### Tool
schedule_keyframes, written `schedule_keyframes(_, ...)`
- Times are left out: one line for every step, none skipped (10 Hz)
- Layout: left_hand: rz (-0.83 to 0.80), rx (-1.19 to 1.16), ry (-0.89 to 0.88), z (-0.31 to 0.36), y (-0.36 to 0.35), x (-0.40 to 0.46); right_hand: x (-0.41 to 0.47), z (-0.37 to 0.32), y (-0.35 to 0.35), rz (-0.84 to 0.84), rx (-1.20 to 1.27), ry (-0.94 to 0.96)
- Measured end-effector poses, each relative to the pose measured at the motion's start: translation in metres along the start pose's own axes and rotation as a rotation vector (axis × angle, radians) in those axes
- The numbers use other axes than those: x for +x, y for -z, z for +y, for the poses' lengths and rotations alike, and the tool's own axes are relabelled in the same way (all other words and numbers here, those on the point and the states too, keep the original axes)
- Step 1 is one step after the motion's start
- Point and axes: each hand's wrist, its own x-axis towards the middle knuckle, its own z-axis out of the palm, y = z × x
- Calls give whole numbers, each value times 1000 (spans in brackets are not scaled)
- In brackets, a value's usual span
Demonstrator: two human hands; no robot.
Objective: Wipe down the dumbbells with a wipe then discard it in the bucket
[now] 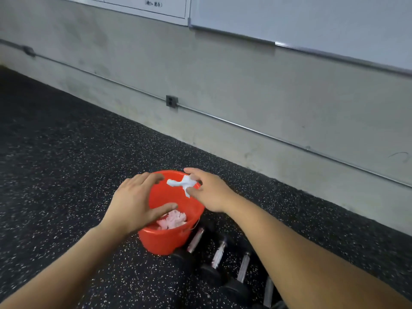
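Note:
A red bucket (pixel 166 239) stands on the speckled black floor, with crumpled used wipes (pixel 172 219) lying inside it. My right hand (pixel 211 190) hovers over the bucket's far right rim, pinching a twisted white wipe (pixel 184 184) between thumb and fingers. My left hand (pixel 133 204) is spread open over the bucket's left rim, fingers apart, holding nothing. Several black dumbbells with chrome handles (pixel 219 253) lie in a row on the floor just right of the bucket, partly hidden under my right forearm.
A grey concrete wall (pixel 245 97) runs diagonally behind the bucket, with a metal conduit and an outlet box (pixel 172 101). Whiteboards (pixel 312 18) hang above. Speckled rubber floor (pixel 55 163) stretches to the left.

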Motion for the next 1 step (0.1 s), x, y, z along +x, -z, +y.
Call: schedule_keyframes(-28, 24, 18, 0, 4, 12, 10, -1, -1, -52, -44, -3)
